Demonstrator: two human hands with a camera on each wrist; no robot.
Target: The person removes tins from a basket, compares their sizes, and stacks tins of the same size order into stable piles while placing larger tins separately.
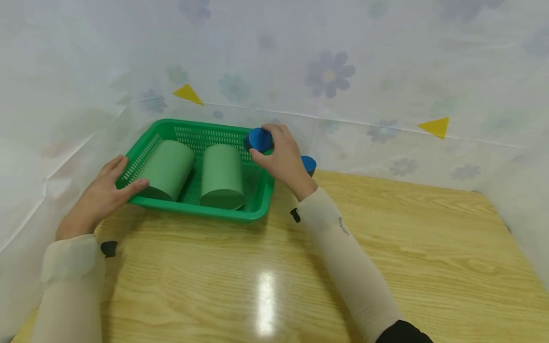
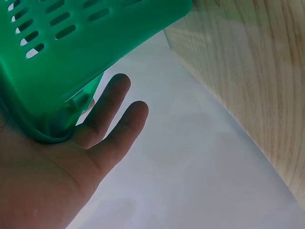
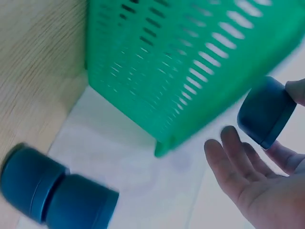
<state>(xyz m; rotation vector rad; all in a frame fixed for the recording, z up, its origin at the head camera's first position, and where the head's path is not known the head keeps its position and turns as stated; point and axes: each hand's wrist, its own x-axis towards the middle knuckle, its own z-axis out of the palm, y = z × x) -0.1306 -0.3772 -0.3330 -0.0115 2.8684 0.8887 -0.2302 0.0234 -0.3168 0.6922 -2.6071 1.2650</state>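
A green plastic basket (image 1: 206,212) with slotted walls stands at the back left of the table. My left hand (image 1: 100,196) holds its left end, thumb over the rim and the other fingers outside. Inside lie two large pale-green cylinders on their sides, a left one (image 1: 169,169) and a right one (image 1: 222,174). Over the basket's back right corner, my right hand (image 1: 286,159) pinches a small blue cylinder (image 1: 260,139) between thumb and fingers. Its rounded edge and a seam show on the held blue cylinder (image 3: 267,112) in the right wrist view.
Two more blue cylinders (image 3: 78,202) stand stacked just right of the basket, mostly behind my right hand in the head view. A flowered white sheet (image 1: 266,57) hangs along the table's back edge, bearing two yellow triangles. Wood-grain table (image 1: 407,247) extends to the right.
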